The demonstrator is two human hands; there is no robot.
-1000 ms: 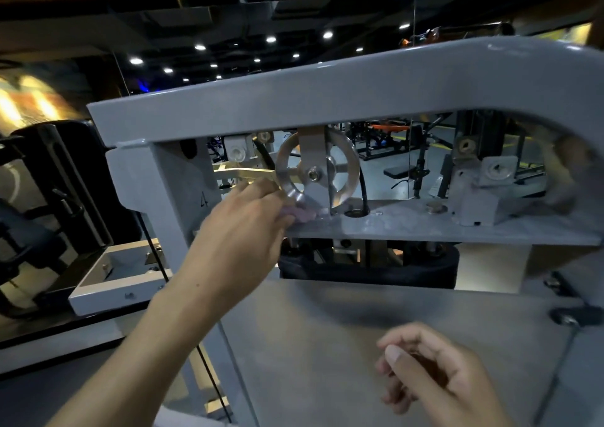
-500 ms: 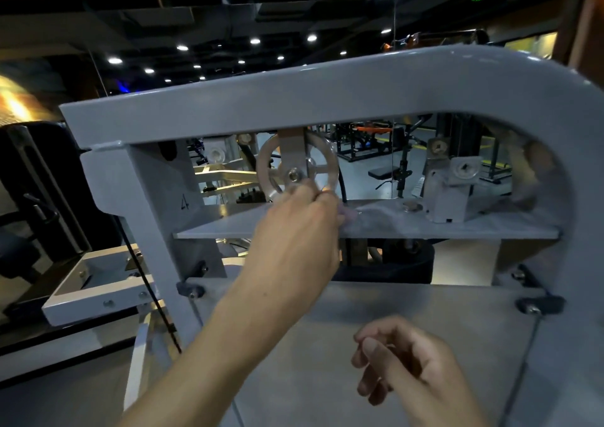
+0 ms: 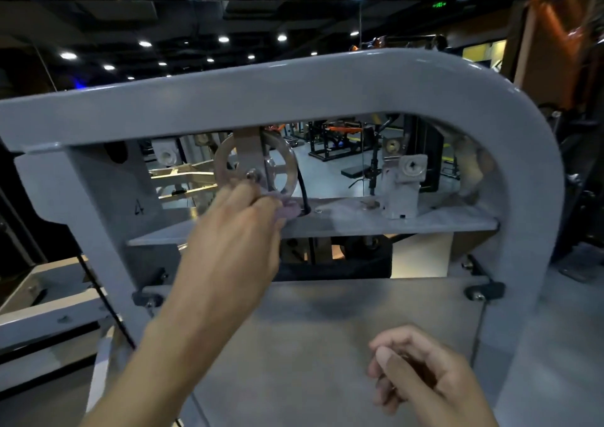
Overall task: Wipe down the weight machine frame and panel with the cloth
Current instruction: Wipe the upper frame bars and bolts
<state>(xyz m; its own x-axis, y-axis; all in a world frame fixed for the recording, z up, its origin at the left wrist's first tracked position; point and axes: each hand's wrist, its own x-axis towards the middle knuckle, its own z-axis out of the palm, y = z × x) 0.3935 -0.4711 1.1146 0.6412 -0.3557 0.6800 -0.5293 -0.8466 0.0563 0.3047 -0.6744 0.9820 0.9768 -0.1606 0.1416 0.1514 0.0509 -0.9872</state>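
Observation:
The weight machine's grey frame (image 3: 327, 90) arches over the top and curves down on the right. Inside it a flat grey shelf plate (image 3: 376, 222) carries a metal pulley wheel (image 3: 284, 165) and a grey bracket (image 3: 403, 184). My left hand (image 3: 235, 230) reaches in and grips a small pale purple cloth (image 3: 289, 210), pressing it on the shelf at the foot of the pulley. Most of the cloth is hidden under my fingers. A grey panel (image 3: 310, 345) fills the lower frame. My right hand (image 3: 421, 374) hangs in front of it, fingers loosely curled, holding nothing.
A black cable (image 3: 303, 188) drops through a hole in the shelf beside the cloth. Black clips (image 3: 483, 291) hold the panel's corners. A white frame of another machine (image 3: 49, 315) lies at the left. Gym benches and racks show beyond the opening.
My left hand slid the cloth rightward along the shelf from its left part to the base of the pulley. The view has shifted closer and to the right. My right hand stays low and idle.

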